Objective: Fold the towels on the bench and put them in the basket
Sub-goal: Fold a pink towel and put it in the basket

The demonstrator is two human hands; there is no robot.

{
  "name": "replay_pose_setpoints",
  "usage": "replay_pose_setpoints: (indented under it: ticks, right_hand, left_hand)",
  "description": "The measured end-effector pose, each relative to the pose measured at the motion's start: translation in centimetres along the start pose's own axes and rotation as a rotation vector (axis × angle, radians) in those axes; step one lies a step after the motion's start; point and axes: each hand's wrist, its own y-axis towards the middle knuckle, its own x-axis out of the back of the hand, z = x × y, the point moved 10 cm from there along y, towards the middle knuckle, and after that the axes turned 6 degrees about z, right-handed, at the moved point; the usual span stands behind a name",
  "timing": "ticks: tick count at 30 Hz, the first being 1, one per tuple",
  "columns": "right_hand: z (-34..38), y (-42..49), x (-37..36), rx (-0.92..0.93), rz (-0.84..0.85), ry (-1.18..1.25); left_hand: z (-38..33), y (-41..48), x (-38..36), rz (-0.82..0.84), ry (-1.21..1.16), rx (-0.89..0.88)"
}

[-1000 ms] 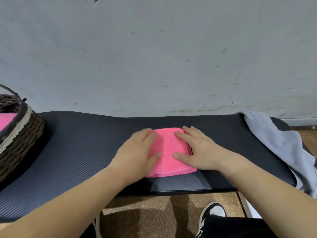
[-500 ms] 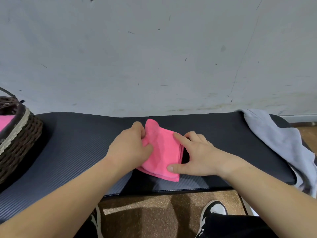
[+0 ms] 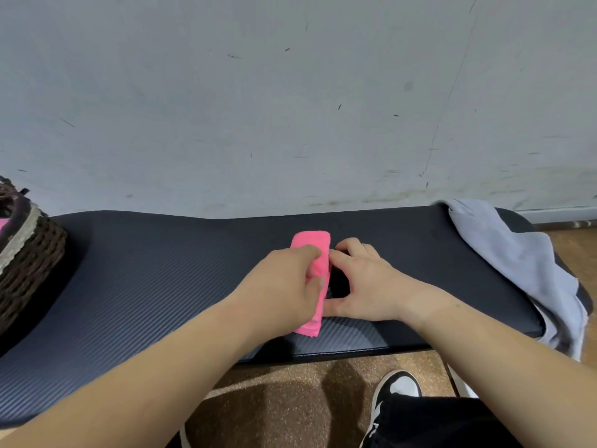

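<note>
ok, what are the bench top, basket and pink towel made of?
Bench top: looks like dark padded foam or vinyl, matte, fine ribbed lines. Basket: brown woven wicker, pale braided rim band. Pink towel: soft fuzzy cloth, probably microfibre.

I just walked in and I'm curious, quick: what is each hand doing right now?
Left hand: grips the pink towel.
Right hand: fingertips touch the pink towel's edge; whether it grips cannot be told.
</note>
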Motion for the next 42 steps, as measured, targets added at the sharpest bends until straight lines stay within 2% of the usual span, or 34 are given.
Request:
replay_pose_setpoints:
  ticks: [2,6,10,12,14,16,18,20,22,26,30,36,42]
  right_hand:
    - [-0.5,0.0,0.2,-0.003,0.012,0.032]
    - [-1.7,0.4,1.0,-0.049,-0.035,0.089]
    - [-2.0,0.5,3.0,-0.061,-0.197,0.246]
    - [-1.6,0.6,3.2,-0.047,-0.200,0.274]
    - [-1.3,1.1,2.5,-0.048,-0.162,0.205]
    - [-1.3,1.3,2.1,-0.067,-0.138,0.158]
    - [-1.4,1.4,2.2,-0.077,-0.139,0.155]
    - [-1.2,1.2,2.5,-0.078,-0.136,0.147]
    - [-0.9,0.8,2.7,-0.067,-0.114,0.153]
    - [2.0,-0.4,2.8,0.075,-0.030,0.136]
    - [6.4,-1.7,3.2,0.188,-0.039,0.093]
    - [11.0,-3.0,4.7,0.123,-0.118,0.452]
    - [17.9,-2.9,2.8,0.139,-0.167,0.836]
  left_hand:
    - [0.4,0.3,-0.3,0.033,0.059,-0.034]
    - [0.2,0.4,-1.1,0.019,0.331,-0.161]
    - [0.1,0.4,-3.9,0.076,0.312,-0.224]
    - [0.0,0.3,-3.9,0.062,0.279,-0.228]
    - [0.6,0.1,-2.9,0.013,0.232,-0.128]
    - [2.3,-0.1,-1.4,-0.047,0.220,0.057]
    - [3.9,-0.3,-1.0,-0.011,0.235,0.219]
    - [4.8,-0.6,-1.6,0.058,0.136,0.283]
    - [5.0,-1.0,-1.9,0.088,-0.034,0.274]
    - [4.4,-2.6,0.3,0.089,-0.160,0.176]
    - [4.2,-5.4,4.1,0.030,-0.355,0.073]
    - [8.3,-10.0,9.2,-0.076,-0.268,0.095]
    - [14.9,-17.6,12.4,-0.234,-0.651,0.193]
